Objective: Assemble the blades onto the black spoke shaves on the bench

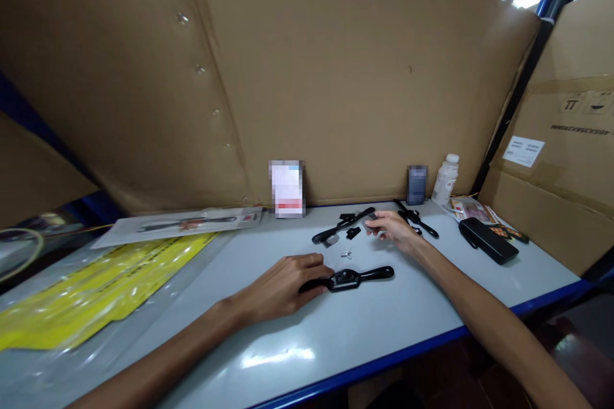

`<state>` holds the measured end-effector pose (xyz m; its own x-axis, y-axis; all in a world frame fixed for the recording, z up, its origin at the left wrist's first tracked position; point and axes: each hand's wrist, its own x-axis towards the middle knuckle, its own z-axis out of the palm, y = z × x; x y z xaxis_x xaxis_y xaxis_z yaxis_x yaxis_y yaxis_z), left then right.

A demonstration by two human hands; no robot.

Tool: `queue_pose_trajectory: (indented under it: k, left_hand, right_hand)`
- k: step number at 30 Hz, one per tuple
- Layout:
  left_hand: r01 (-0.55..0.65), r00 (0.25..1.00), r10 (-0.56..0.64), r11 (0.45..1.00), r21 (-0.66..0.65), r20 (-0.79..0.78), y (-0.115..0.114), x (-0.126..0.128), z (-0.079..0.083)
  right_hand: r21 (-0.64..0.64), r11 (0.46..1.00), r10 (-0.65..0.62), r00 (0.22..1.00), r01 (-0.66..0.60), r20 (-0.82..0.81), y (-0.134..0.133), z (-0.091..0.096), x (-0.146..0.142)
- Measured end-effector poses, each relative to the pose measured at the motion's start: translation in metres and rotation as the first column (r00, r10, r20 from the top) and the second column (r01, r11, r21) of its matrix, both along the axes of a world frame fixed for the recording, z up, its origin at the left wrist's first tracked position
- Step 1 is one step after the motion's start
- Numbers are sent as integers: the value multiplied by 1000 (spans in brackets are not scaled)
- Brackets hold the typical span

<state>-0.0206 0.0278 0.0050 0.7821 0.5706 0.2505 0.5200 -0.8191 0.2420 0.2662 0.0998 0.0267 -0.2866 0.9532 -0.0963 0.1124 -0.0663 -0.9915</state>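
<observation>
My left hand [300,278] is closed round the left handle of a black spokeshave [346,278] lying on the table near me. Farther back, my right hand [387,227] pinches a small grey metal piece that looks like a spokeshave blade [371,222]. Between the hands lie small silvery screws [346,254] and a small black plate [354,233]. Another black spokeshave body [330,230] rests behind them, with a grey blade [330,241] by its left end. To the right of my right hand is one more black spokeshave [425,225].
Yellow sheets in clear plastic [110,287] and a bagged tool [187,225] cover the table's left side. A blurred upright screen [288,188], a dark phone-like object [417,185] and a white bottle [446,179] stand along the cardboard wall [336,77]. A black case [488,240] lies right.
</observation>
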Motion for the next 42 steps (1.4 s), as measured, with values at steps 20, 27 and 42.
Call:
queue_pose_trajectory:
  k: [20, 27, 42]
  left_hand:
    - [55, 998, -55, 993, 106, -1, 1, -1, -2]
    - [50, 999, -50, 994, 97, 0, 0, 0, -2]
    - [30, 998, -26, 997, 73, -54, -3, 1, 4]
  right_hand:
    - [20, 996, -91, 995, 90, 41, 13, -14, -3]
    - [68, 993, -99, 995, 96, 31, 13, -15, -3]
    - [24, 1000, -12, 1000, 12, -4, 12, -12, -4]
